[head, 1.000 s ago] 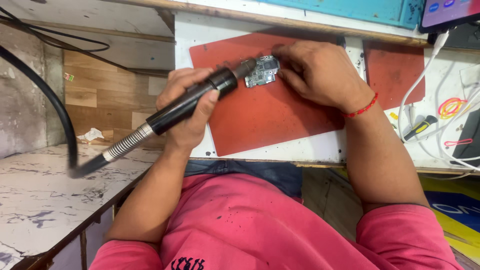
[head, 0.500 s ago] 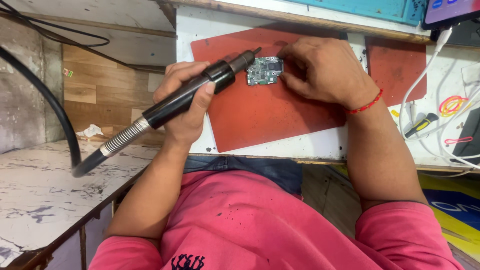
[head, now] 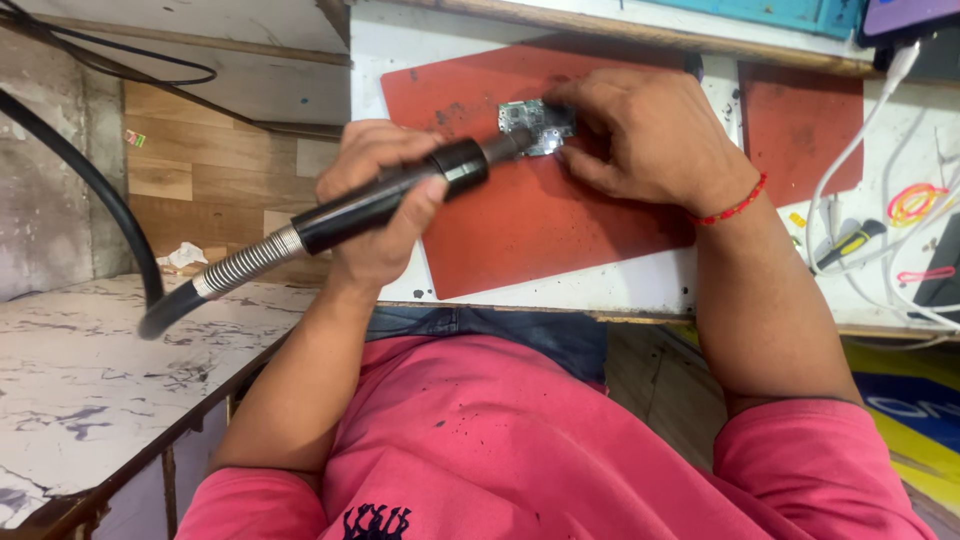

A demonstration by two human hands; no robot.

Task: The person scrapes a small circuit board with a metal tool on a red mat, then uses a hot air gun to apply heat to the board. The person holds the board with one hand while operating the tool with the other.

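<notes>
The left hand (head: pixel 385 205) grips a black hot-air tool (head: pixel 385 200), nozzle on the small circuit board (head: pixel 537 125). The right hand (head: pixel 650 135) presses the board flat, fingers closed over it, near the far edge of the red mat (head: pixel 540 230) on the desk (head: pixel 620 290).

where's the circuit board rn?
Head view, upper centre: the small circuit board lies on the red mat, pinned by the right hand, with the nozzle of the black hot-air handpiece in the left hand at its left edge.
</notes>
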